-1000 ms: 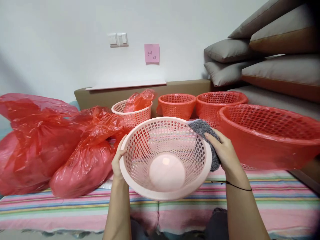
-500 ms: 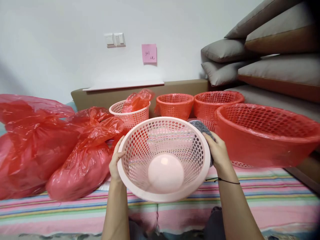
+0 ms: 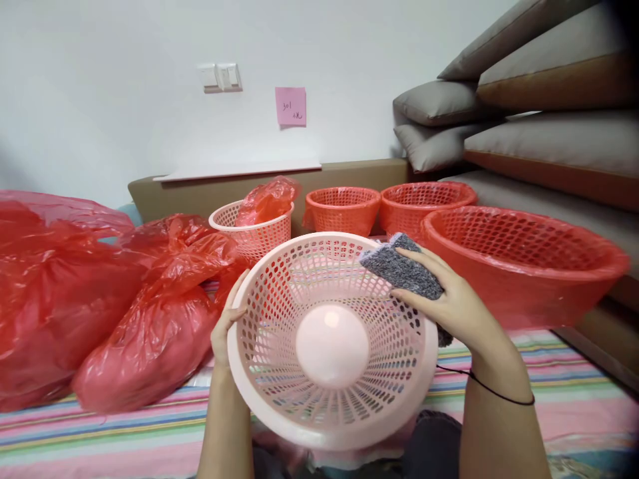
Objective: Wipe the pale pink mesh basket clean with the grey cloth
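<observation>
A pale pink plastic basket [image 3: 332, 346] with a perforated wall is held up in front of me, its opening tilted toward me. My left hand [image 3: 225, 327] grips its left rim, thumb over the edge and fingers behind. In my right hand [image 3: 442, 303] is a grey speckled cleaning cloth [image 3: 404, 267], folded over the upper right rim and hanging partly behind it. The thumb and fingers of that hand press the cloth against the basket.
Knotted red plastic bags [image 3: 150, 332] lie on the left of the striped cloth [image 3: 124, 439]. Behind stands another pink basket [image 3: 272, 233] with a red bag inside. Several red-wrapped baskets [image 3: 504, 293] stand at the back and right. Grey cushions [image 3: 549, 143] are stacked at right.
My right hand has brought the cloth from behind the basket's right side up over its upper right rim. The basket has come slightly closer and lower.
</observation>
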`<state>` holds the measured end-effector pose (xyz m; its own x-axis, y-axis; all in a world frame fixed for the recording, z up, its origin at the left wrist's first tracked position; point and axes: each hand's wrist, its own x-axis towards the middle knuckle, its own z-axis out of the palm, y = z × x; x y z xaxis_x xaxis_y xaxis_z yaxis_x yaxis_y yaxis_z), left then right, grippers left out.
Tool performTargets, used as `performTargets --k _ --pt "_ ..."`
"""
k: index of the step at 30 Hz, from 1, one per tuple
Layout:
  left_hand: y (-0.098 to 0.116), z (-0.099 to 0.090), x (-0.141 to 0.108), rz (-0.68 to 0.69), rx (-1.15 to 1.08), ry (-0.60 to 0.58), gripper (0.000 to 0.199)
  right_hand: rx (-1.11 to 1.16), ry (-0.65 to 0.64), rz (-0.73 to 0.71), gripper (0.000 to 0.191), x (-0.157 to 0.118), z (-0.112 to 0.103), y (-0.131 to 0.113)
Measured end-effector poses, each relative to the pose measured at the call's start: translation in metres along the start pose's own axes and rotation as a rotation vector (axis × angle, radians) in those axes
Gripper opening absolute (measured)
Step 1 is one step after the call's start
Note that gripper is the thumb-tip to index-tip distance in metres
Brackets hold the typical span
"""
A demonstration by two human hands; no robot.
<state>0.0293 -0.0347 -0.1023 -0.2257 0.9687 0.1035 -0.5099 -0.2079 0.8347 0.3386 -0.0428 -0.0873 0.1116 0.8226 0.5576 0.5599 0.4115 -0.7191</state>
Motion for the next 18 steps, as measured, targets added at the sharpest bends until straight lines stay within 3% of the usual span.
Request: performTargets --k 5,7,10,13,15,16,18 --pt "-0.011 -0.012 0.019 0.066 0.035 0.152 0.047 0.118 0.444 0.166 0.051 0.001 0.000 0.017" --pt "-0.011 -0.016 0.026 0.116 0.050 0.221 0.039 0.335 0.587 0.197 0.053 -0.001 -0.007 0.015" --pt "0.004 -0.008 0.021 0.257 0.061 0.288 0.027 0.680 0.675 0.200 0.052 -0.006 -0.024 -0.004" --pt "0.035 0.017 -0.008 0.566 0.070 0.346 0.023 0.726 0.691 0.053 0.047 -0.013 -0.041 -0.035" --pt "0.052 0.032 -0.039 0.731 0.094 0.250 0.022 0.680 0.681 -0.019 0.049 -0.020 -0.049 -0.055" --pt "0.056 0.036 -0.056 0.732 0.118 0.199 0.022 0.656 0.673 -0.016 0.050 -0.027 -0.051 -0.063" --pt "0.051 0.036 -0.090 0.574 0.146 0.113 0.020 0.585 0.629 0.043 0.051 -0.047 -0.053 -0.072"
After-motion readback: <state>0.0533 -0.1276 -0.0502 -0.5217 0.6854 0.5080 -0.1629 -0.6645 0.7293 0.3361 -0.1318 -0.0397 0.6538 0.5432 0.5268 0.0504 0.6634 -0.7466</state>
